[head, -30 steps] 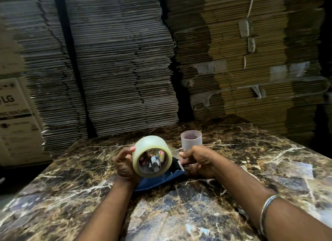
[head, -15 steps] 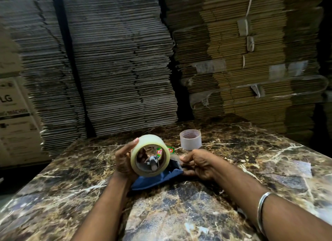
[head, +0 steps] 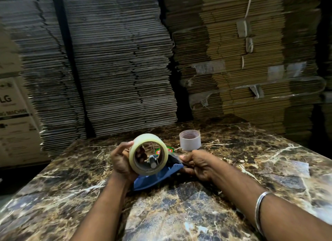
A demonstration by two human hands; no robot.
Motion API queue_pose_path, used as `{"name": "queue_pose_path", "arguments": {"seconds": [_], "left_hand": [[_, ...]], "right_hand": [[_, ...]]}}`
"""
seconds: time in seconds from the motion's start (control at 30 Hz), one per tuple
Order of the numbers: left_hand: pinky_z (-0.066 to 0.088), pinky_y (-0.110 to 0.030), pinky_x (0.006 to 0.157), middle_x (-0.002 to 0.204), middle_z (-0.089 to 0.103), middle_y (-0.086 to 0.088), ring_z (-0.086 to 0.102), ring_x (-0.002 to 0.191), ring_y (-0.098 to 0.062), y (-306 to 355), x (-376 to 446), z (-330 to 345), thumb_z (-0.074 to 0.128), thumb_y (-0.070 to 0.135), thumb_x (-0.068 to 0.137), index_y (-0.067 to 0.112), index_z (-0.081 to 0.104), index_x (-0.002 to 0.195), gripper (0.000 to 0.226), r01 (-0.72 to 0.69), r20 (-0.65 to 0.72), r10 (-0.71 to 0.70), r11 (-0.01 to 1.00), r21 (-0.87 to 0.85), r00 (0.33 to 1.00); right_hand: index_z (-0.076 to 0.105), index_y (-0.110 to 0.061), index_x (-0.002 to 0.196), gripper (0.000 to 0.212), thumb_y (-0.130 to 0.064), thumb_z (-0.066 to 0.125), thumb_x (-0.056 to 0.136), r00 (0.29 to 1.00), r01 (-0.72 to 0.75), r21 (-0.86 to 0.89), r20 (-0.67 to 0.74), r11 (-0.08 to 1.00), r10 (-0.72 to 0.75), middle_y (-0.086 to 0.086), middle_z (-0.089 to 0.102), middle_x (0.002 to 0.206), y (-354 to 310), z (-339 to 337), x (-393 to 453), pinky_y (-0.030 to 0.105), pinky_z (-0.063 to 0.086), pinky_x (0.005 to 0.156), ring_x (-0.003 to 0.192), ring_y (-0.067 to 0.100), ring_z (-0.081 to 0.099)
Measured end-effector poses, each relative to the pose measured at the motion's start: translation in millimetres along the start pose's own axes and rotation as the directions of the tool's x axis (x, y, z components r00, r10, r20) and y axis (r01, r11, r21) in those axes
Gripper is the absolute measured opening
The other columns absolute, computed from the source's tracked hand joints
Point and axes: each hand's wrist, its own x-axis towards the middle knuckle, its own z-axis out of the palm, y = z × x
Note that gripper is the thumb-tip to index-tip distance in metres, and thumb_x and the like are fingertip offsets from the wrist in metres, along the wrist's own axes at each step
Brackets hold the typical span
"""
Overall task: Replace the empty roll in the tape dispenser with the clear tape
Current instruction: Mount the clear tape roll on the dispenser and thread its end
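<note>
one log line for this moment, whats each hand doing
left hand grips clear tape roll | right hand holds blue dispenser | empty core upright on table

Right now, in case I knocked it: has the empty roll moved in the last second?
No. The empty roll stands where it did on the table, the same white vein running off to its right.

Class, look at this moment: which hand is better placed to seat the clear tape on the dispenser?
Probably the left hand: it grips the clear tape right over the dispenser, while the right hand holds the dispenser's end steady.
</note>
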Motion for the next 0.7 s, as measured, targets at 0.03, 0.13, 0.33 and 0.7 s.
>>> {"name": "queue_pose_path", "arguments": {"seconds": [0.03, 0.13, 0.33, 0.7], "left_hand": [[0.056, -0.029, 0.061, 0.058, 0.069, -0.012, 0.066, 0.056, -0.026, -1, -1, 2, 0.048, 0.026, 0.074, 0.005, 0.071, 0.060, 0.033, -0.020, 0.009, 0.020, 1.000, -0.005, 1.000], [0.055, -0.024, 0.053, 0.051, 0.067, -0.009, 0.066, 0.049, -0.023, -2, -6, 10, 0.055, 0.026, 0.061, 0.004, 0.071, 0.051, 0.029, -0.084, 0.055, 0.083, 0.996, 0.002, 0.995], [0.057, -0.031, 0.061, 0.070, 0.072, -0.017, 0.069, 0.067, -0.031, -2, -3, 4, 0.073, 0.034, 0.042, 0.002, 0.074, 0.081, 0.050, -0.129, 0.158, 0.118, 0.990, 0.062, 0.980], [0.053, -0.021, 0.058, 0.061, 0.069, -0.007, 0.066, 0.057, -0.021, 1, -6, 10, 0.067, 0.033, 0.050, 0.009, 0.072, 0.071, 0.032, -0.260, 0.254, 0.254, 0.966, -0.012, 0.933]], "right_hand": [[0.058, 0.012, 0.110, 0.018, 0.008, 0.051, 0.094, 1.000, 0.005, 0.017, -0.001, 1.000, -0.005, 0.019, 0.068, 0.083, 0, 1, -1, 0.030, 0.058, 0.042, 0.051, 0.022, 0.071], [0.060, 0.006, 0.089, 0.012, 0.007, 0.050, 0.095, 0.999, 0.034, 0.056, -0.006, 0.998, -0.034, 0.016, 0.065, 0.075, 0, 2, -2, 0.028, 0.058, 0.041, 0.050, 0.020, 0.067], [0.062, 0.003, 0.089, 0.011, 0.003, 0.052, 0.094, 0.999, 0.045, 0.228, -0.012, 0.973, -0.044, 0.014, 0.064, 0.059, 1, 5, -4, 0.022, 0.048, 0.033, 0.037, 0.017, 0.059], [0.066, 0.006, 0.102, 0.029, -0.017, 0.048, 0.101, 0.977, 0.146, 0.414, 0.080, 0.898, -0.196, 0.020, 0.072, 0.093, 6, 19, -4, 0.037, 0.058, 0.081, 0.081, 0.028, 0.068]]}}
